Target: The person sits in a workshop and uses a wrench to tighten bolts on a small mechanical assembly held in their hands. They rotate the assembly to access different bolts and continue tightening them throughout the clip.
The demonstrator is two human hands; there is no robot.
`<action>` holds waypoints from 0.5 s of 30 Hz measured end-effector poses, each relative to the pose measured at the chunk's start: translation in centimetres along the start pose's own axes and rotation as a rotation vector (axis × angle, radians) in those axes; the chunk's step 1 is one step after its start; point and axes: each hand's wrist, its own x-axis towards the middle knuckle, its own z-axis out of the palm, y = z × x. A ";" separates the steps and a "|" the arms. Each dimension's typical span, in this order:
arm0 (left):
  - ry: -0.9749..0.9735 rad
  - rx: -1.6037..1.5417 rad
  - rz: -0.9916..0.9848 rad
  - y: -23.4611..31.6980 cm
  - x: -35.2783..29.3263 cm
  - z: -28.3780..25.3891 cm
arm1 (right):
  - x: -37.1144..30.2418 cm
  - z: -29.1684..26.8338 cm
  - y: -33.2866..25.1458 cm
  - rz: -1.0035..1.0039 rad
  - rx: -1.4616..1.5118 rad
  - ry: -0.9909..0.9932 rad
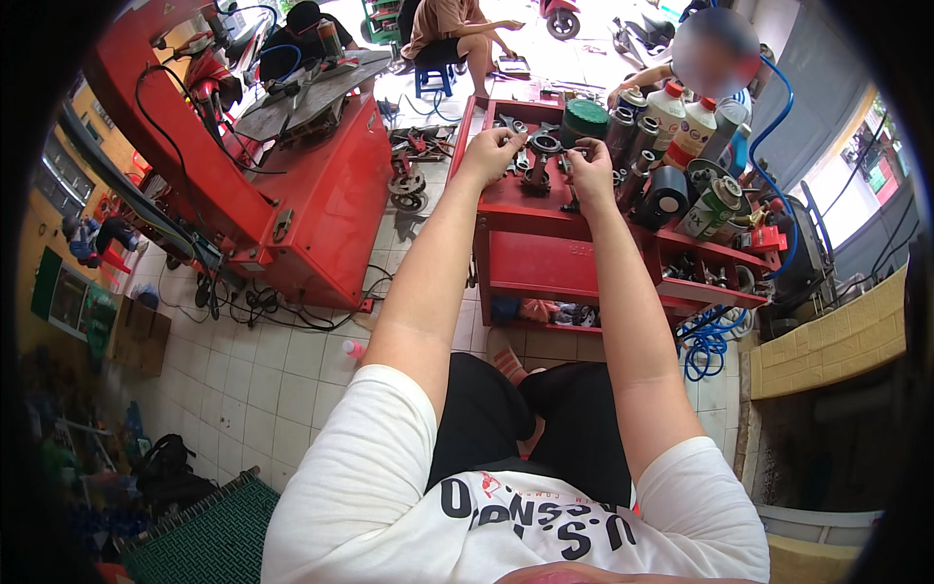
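Observation:
Both my arms reach out over the top of a red tool cart point(530, 197). Between my hands stands a dark metal part point(538, 177) with a round, ring-like flange on top. My left hand point(491, 156) is closed in a pinch just left of the flange, beside some wrenches; what its fingertips hold is too small to tell. My right hand point(592, 173) is also pinched closed, at the right of the flange. Whatever it holds is hidden by the fingers. A green round tub point(585, 121) stands right behind the metal part.
Spray cans and bottles point(669, 115) crowd the cart's right side, near a person point(654, 78). A blue air hose point(784, 107) hangs there. On the left stands a red machine point(321, 209) with a round table; cables point(268, 307) lie on the tiles. Another person point(449, 34) sits beyond.

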 end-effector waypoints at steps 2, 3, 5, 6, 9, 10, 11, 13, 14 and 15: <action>0.003 -0.010 -0.017 0.2 0.0 -0.1 | 0.0 0.0 0.0 0.003 0.021 -0.012; 0.006 -0.013 -0.026 0.1 0.0 -0.2 | -0.1 0.1 0.0 0.005 0.032 -0.021; 0.002 -0.022 -0.070 0.1 0.0 -0.3 | -0.1 0.2 -0.1 0.006 0.035 -0.021; -0.002 -0.028 -0.091 0.2 0.0 -0.2 | -0.1 0.1 -0.1 0.006 0.035 -0.020; 0.023 0.054 -0.045 0.1 0.2 -0.4 | -0.1 0.3 -0.2 0.016 0.034 -0.016; 0.019 0.051 -0.051 0.1 0.2 -0.4 | 0.0 0.4 -0.2 0.041 0.039 -0.001; 0.014 0.047 -0.058 0.1 0.1 -0.3 | 0.0 0.3 -0.3 0.068 0.042 0.015; -0.001 0.033 -0.073 0.3 0.0 -0.2 | -0.1 0.2 -0.5 0.115 0.031 0.034; -0.010 0.024 -0.080 0.2 0.1 -0.3 | -0.1 0.2 -0.6 0.135 0.017 0.034; -0.018 0.016 -0.087 0.1 0.2 -0.3 | -0.1 0.3 -0.6 0.154 0.003 0.035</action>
